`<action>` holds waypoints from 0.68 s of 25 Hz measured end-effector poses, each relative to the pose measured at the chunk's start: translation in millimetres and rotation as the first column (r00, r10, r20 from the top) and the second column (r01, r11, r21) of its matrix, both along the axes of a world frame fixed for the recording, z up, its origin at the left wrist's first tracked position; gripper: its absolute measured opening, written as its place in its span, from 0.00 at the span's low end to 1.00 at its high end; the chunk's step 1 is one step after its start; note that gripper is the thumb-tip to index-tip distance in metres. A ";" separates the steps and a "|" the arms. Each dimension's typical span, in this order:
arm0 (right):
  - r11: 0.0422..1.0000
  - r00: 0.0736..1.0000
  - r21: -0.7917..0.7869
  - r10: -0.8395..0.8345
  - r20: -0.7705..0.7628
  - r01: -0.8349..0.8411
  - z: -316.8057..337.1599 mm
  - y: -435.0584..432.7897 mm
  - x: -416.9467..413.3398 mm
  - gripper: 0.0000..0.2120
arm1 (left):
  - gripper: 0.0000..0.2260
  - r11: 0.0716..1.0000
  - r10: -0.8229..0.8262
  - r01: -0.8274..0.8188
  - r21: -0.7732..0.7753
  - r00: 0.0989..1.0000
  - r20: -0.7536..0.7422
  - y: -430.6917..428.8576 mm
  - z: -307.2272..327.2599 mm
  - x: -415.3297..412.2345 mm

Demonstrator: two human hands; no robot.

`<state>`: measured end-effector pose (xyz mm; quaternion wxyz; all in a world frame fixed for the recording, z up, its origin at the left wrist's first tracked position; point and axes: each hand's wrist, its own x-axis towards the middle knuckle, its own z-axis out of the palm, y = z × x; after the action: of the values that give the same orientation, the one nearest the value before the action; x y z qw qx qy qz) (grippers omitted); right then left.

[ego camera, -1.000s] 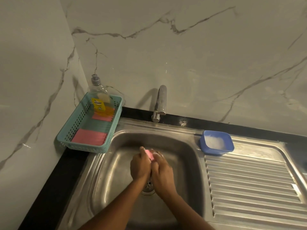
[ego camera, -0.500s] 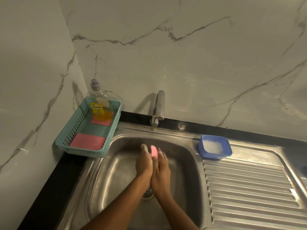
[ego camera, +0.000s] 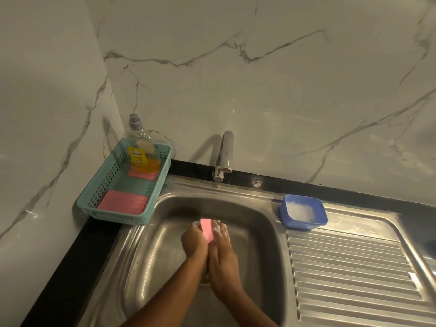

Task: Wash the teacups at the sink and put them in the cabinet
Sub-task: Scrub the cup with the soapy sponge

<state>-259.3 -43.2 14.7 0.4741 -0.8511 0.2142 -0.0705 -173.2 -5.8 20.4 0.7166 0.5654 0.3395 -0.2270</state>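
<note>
Both my hands are pressed together over the middle of the steel sink basin point(ego camera: 151, 256). A pink sponge point(ego camera: 207, 231) sticks up between them, squeezed between my left hand point(ego camera: 194, 243) and my right hand point(ego camera: 223, 254). White foam clings to the fingertips of my right hand. No teacup is in view. The drain is hidden under my wrists.
A chrome tap point(ego camera: 224, 153) stands behind the basin, with no water running. A teal basket point(ego camera: 162, 185) at the left holds a dish soap bottle point(ego camera: 141, 147) and pink cloths. A blue tub point(ego camera: 304, 221) with white foam sits on the ribbed drainboard point(ego camera: 354, 267).
The pink sponge has slid further up from between my hands and shows more. My hands have stayed together over the basin.
</note>
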 end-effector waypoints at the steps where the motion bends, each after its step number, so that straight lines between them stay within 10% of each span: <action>1: 1.000 1.000 -0.012 0.028 0.015 -0.028 -5.0 -4.0 2.0 0.20 | 0.11 1.000 -0.016 0.016 -0.007 1.000 -0.017 -0.1 -1.3 1.1; 7: 0.870 0.998 0.491 -0.010 -0.068 0.042 -0.3 -46.6 24.1 0.16 | 0.09 0.991 -0.132 0.132 -0.007 0.989 0.069 6.2 5.5 0.2; 12: 0.933 0.994 0.360 0.037 -0.101 0.002 0.0 -64.7 11.6 0.09 | 0.07 0.964 -0.238 0.239 -0.120 0.971 0.022 14.3 0.2 3.0; 17: 1.000 0.999 -0.023 -0.019 -0.029 0.019 -11.9 -55.6 19.8 0.08 | 0.20 0.976 -0.192 0.188 0.113 0.981 0.024 2.7 0.7 4.3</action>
<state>-239.5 -98.8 2.9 0.4607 -0.8552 0.2284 -0.0651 -168.9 -3.1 21.0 0.6650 0.6378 0.2835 -0.2657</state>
